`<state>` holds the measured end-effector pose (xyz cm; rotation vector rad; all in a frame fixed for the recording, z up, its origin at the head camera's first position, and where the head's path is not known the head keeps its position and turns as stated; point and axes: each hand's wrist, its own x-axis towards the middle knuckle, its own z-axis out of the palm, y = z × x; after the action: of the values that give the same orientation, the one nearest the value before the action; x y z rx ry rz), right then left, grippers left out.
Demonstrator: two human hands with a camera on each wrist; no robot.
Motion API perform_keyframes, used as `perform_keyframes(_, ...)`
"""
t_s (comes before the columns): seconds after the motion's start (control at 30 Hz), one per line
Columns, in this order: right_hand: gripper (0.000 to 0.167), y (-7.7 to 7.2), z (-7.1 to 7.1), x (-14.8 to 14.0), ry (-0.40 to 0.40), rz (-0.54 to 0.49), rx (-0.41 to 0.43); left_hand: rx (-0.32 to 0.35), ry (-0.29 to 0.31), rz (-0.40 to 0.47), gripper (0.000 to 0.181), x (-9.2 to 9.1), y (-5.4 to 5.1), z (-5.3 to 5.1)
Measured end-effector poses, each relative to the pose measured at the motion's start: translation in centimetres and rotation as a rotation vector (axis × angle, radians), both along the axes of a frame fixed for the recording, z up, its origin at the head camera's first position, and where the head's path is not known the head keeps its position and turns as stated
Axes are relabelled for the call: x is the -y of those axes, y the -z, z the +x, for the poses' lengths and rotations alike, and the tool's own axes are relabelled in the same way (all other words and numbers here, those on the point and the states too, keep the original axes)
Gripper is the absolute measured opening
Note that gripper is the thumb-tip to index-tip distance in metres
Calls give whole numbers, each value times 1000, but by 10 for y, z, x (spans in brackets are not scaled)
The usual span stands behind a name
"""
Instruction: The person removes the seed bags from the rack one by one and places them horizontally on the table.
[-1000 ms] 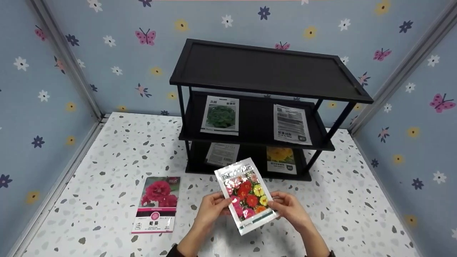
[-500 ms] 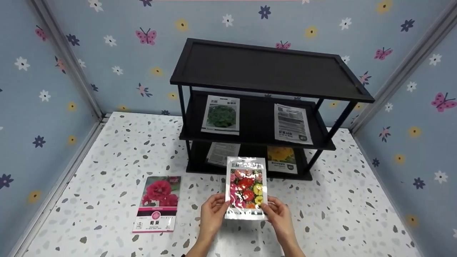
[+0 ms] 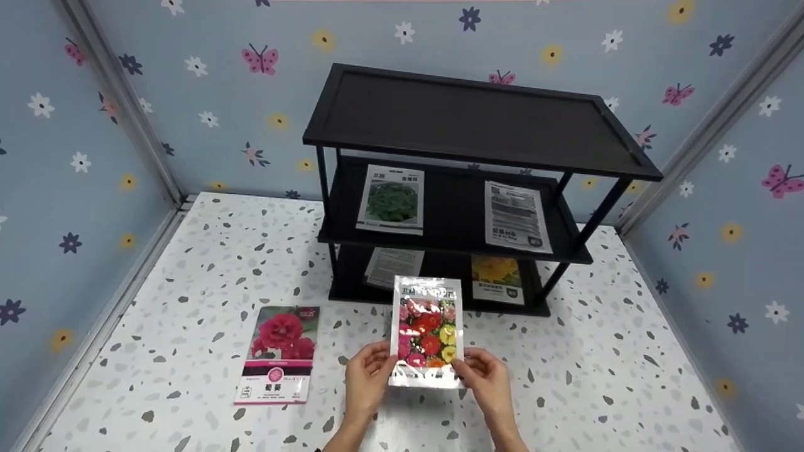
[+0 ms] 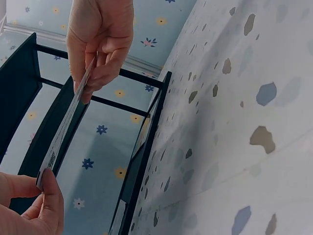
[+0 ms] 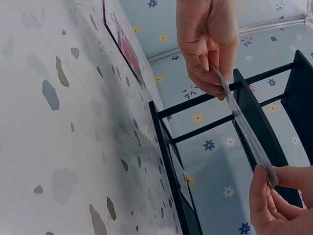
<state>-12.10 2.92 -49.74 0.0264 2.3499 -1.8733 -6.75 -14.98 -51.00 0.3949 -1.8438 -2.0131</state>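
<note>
A glossy seed packet (image 3: pixel 427 333) with red, pink and yellow flowers is held up off the table before the rack. My left hand (image 3: pixel 367 380) pinches its lower left edge between thumb and fingers. At the lower right edge my right hand (image 3: pixel 487 383) pinches it the same way. Both wrist views show the packet (image 4: pixel 68 117) edge-on, stretched between the two hands. To the left, a larger packet (image 3: pixel 277 355) with a pink flower lies flat on the table.
A black three-tier rack (image 3: pixel 483 132) stands behind the hands. Its middle shelf bears a green-leaf packet (image 3: pixel 392 201) and a grey text-side packet (image 3: pixel 516 216). On the bottom shelf lie a text-side packet (image 3: pixel 392 267) and a yellow-flower packet (image 3: pixel 496 276). Patterned walls enclose the speckled table (image 3: pixel 207 282).
The flower packet was tilted a second ago and now stands straight, facing me. Both hands have turned with it and shifted slightly left. The other packets stay in place.
</note>
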Motion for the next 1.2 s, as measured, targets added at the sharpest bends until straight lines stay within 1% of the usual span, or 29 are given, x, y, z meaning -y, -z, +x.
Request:
perform_keyframes(0.13, 25, 4, 1, 8, 19, 65, -52, 25, -15, -26, 21, 7, 2, 3)
perform_keyframes(0.27, 21, 9, 4, 19, -17, 177, -114, 48, -31, -91, 21, 18, 6, 7)
perform_keyframes(0.37, 18, 13, 7, 28, -61, 279, -159, 58, -47, -175, 20, 27, 8, 11)
perform_keyframes(0.43, 16, 16, 9, 35, -97, 314, -177, 59, -67, -248, 19, 33, 9, 13)
perform_keyframes(0.57, 10, 23, 10, 46, -167, 316, -187, 66, -110, -408, 17, 44, 11, 18)
perform_keyframes(0.67, 7, 27, 10, 53, -198, 329, -208, 85, -122, -503, 17, 51, 12, 20)
perform_keyframes(0.83, 4, 33, 7, 64, -238, 334, -283, 145, -148, -656, 17, 59, 15, 20)
perform_keyframes(0.9, 4, 36, 5, 68, -249, 322, -292, 176, -151, -713, 16, 62, 17, 20)
perform_keyframes(1.0, 4, 43, 3, 73, -261, 304, -270, 205, -148, -774, 14, 65, 20, 19)
perform_keyframes(1.1, 4, 49, 2, 78, -273, 287, -242, 219, -140, -826, 14, 68, 24, 18)
perform_keyframes(1.2, 4, 54, 2, 83, -288, 275, -212, 232, -150, -864, 13, 70, 27, 16)
